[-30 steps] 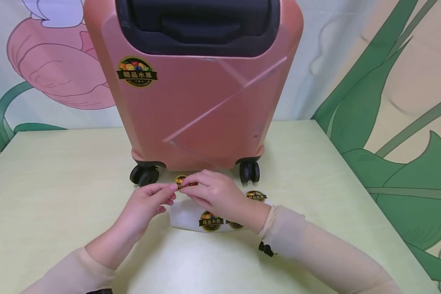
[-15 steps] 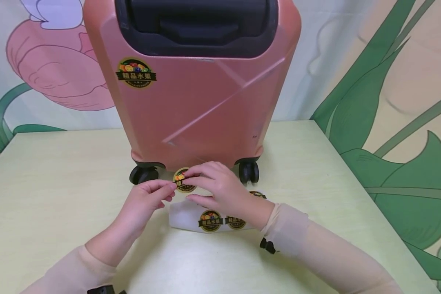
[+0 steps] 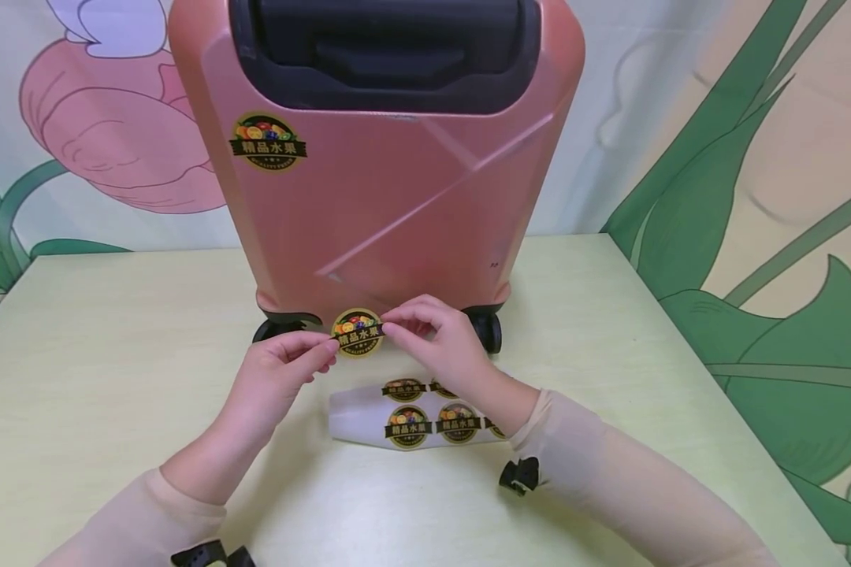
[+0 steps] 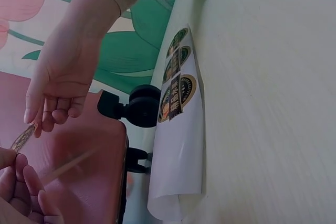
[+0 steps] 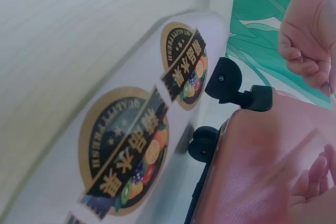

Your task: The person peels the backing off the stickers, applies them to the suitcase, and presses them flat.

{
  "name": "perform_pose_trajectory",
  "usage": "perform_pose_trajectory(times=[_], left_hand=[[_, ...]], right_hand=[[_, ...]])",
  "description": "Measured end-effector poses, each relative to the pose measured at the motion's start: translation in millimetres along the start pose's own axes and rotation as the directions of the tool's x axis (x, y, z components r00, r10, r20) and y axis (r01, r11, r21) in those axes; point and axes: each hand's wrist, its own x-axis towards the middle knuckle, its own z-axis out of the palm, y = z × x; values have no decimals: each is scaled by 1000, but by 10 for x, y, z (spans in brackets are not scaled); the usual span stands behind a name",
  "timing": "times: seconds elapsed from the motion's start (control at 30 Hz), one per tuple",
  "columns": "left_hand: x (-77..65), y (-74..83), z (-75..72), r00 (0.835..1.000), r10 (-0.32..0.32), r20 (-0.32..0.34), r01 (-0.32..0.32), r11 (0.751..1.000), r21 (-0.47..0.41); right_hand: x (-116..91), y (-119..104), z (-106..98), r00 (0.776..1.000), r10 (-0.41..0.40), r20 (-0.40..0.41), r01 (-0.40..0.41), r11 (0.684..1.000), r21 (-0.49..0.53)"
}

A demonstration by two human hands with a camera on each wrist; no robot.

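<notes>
A round black-and-gold fruit sticker (image 3: 358, 334) is stretched between both hands, facing up in the head view. My left hand (image 3: 287, 378) pinches its left tip between thumb and forefinger. On the other side my right hand (image 3: 448, 346) pinches the right tip the same way. Edge-on, the sticker (image 4: 22, 139) shows between the two hands in the left wrist view. Just behind it stands a pink suitcase (image 3: 397, 205) with a matching sticker (image 3: 269, 142) at its upper left. Below the hands lies a white backing sheet (image 3: 354, 413) bearing several more of these stickers.
The suitcase rests on black wheels (image 3: 492, 331) on a pale wooden table (image 3: 113, 378). Behind the table hangs a backdrop (image 3: 752, 331) painted with green leaves and a pink shape. Black wrist-camera straps (image 3: 519, 476) sit at both cuffs.
The right hand has shifted from the sticker's face to its right tip, uncovering the print. Both hands have risen slightly with the sticker toward the suitcase, and more of the sheet shows.
</notes>
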Motion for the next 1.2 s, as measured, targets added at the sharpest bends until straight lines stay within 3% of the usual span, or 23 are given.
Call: perform_pose_trajectory(times=[0.23,0.53,0.8,1.2], left_hand=[[6,43,-1,999,33,-25,-33,999,1],[17,59,2,998,56,-18,-56,998,19],[58,66,-13,995,95,-27,-93,994,55],[112,357,-66,982,188,-36,-179,970,167]], right_hand=[[13,-35,-50,997,71,20,-72,994,77],[16,-8,-75,996,64,53,-71,989,133],[43,-34,-95,998,36,53,-42,992,122],[148,-210,-165,1000,-7,0,7,984,176]])
